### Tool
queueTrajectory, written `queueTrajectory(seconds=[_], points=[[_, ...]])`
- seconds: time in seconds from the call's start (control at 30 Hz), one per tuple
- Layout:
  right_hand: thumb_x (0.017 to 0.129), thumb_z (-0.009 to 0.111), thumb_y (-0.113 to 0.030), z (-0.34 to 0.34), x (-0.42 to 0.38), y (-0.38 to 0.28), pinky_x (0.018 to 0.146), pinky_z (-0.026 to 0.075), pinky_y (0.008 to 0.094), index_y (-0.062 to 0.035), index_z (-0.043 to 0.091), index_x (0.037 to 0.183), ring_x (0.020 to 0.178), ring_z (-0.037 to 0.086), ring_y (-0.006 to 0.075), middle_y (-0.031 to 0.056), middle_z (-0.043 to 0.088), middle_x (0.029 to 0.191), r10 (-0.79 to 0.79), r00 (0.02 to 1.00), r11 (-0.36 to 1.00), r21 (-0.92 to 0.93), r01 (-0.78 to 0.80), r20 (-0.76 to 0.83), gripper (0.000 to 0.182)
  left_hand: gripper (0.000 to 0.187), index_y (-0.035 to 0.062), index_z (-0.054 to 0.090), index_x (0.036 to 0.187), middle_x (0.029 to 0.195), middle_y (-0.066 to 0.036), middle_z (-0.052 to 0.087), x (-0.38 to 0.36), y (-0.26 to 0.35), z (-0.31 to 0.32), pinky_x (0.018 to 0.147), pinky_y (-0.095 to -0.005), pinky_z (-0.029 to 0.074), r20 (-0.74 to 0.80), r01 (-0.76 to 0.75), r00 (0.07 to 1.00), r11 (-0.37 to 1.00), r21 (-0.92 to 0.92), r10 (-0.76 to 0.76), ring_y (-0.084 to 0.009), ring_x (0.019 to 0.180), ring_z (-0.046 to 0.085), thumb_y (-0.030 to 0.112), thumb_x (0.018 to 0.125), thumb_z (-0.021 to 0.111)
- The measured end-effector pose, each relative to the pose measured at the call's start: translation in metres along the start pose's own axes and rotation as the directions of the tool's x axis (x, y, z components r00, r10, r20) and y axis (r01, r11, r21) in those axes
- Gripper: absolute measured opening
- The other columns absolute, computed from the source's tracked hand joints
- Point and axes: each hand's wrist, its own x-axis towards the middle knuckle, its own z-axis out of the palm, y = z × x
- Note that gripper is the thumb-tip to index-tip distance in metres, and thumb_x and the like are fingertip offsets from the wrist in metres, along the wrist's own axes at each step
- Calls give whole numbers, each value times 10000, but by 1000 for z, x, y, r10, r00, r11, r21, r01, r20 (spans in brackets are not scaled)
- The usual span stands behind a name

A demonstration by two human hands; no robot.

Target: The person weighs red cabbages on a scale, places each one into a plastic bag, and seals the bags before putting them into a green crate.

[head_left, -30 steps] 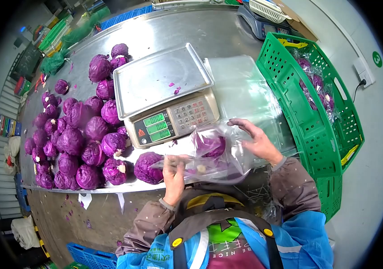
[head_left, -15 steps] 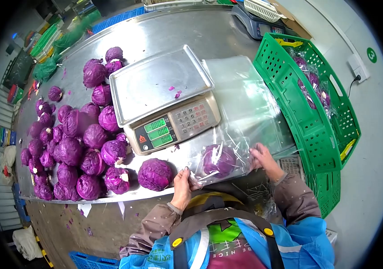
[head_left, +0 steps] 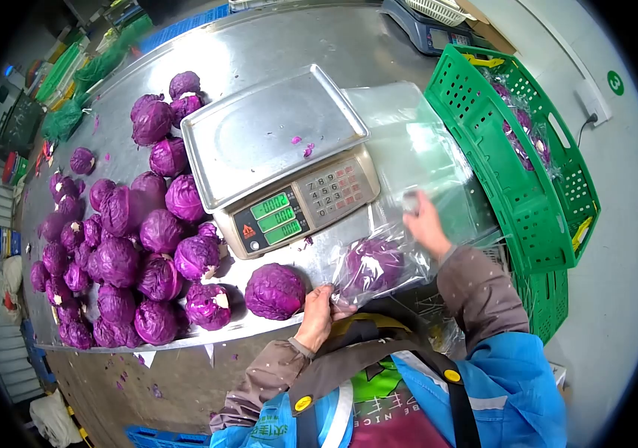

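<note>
The red cabbage (head_left: 373,266) now sits fully inside the clear plastic bag (head_left: 379,261), which lies on the steel table (head_left: 274,45) at its near edge, just in front of the scale (head_left: 282,160). A second ago the bag was still loose and wide, with both hands working its mouth open; half a second ago the cabbage had settled inside and the hands held the 2 ends. Now the left hand (head_left: 317,313) pinches the near corner of the bag, fingers closed on the film, while the right hand (head_left: 422,222) has lifted off the bag and moved up toward the stack of flat bags (head_left: 416,149) beside the scale. It is blurred, so I cannot tell whether its fingers are spread or closed on something pale at the tips. By the look of it, the bagging of this head is done. A loose cabbage (head_left: 275,290) lies just left of the left hand, the pile of cabbages (head_left: 121,246) beyond it, and the green crate (head_left: 513,201) on the right holds bagged ones
</note>
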Motion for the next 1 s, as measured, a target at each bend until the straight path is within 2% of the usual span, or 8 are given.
queueTrajectory(seconds=[0.17, 0.23, 0.3, 0.43, 0.5, 0.77, 0.9, 1.0], points=[[686, 606, -118, -1, -33, 2, 539, 413, 361, -119, 501, 1061, 560, 523, 231, 66, 454, 549, 171, 983, 984, -53, -167, 67, 389, 170, -14, 462, 926, 720, -141, 559, 8, 8, -12, 571, -401, 535, 107, 83, 990, 993, 81, -91, -274, 664, 609, 141, 861, 486], [684, 630, -168, -9, -31, -11, 568, 439, 374, -116, 497, 1059, 587, 561, 266, 62, 513, 559, 106, 987, 981, -172, -85, 117, 401, 300, -16, 434, 1003, 872, -181, 520, 16, 6, -15, 633, -404, 498, 297, -517, 722, 201, 832, 625, -296, 682, 576, 100, 776, 591], [691, 637, -209, -9, -34, -20, 646, 466, 393, -110, 491, 1097, 722, 592, 299, 96, 600, 765, 164, 974, 949, -293, -113, 155, 443, 559, 6, 375, 1202, 1167, -227, 343, -20, 42, 26, 879, -422, 384, 452, -487, 534, -177, 855, 714, -383, 1044, 421, -20, 694, 606], [733, 568, -77, 2, -34, 2, 864, 427, 385, -129, 467, 1212, 1006, 511, 344, 158, 479, 1174, -335, 935, 923, -158, 350, 113, 493, 452, 24, 438, 1183, 1219, -208, 399, 2, 63, 62, 997, -379, 286, 513, -769, 612, 302, 563, 602, -339, 1170, 373, 71, 755, 574], [761, 530, -15, 7, -37, 11, 966, 351, 363, -75, 454, 1225, 1102, 464, 326, 156, 482, 1188, -380, 910, 925, 54, 376, 166, 474, 449, 24, 438, 1188, 1178, -188, 445, 34, 47, 56, 987, -359, 299, 676, -798, 558, 87, 597, 480, -297, 1145, 409, 99, 768, 577], [887, 461, -342, -1, -36, -1, 948, 369, 315, -64, 430, 1252, 1091, 480, 224, 145, 525, 1176, -85, 771, 809, 495, -316, 631, 460, 529, 39, 386, 1236, 1124, -179, 509, 29, 62, 55, 845, -419, 466, 246, 258, 936, 966, 17, -254, -328, 1023, 525, 428, 884, 445], [783, 581, -496, -81, -27, -24, 970, 354, 339, -51, 271, 1326, 1176, 414, 311, 242, 378, 1285, -322, 764, 914, -27, 405, 559, 767, 577, 39, 354, 1255, 1157, -163, 488, 9, 75, 113, 833, -460, 471, 313, 349, 885, 936, 50, -346, -359, 1028, 517, 459, 869, 446], [734, 650, -471, -168, -11, -52, 970, 355, 350, -8, 234, 1327, 1191, 387, 327, 263, 296, 1324, -457, 784, 883, 317, 345, 421, 860, 614, 40, 329, 1269, 1182, -151, 471, -7, 88, 176, 823, -490, 474, 385, 244, 876, 955, 170, -292, -383, 1031, 511, 481, 859, 447]])
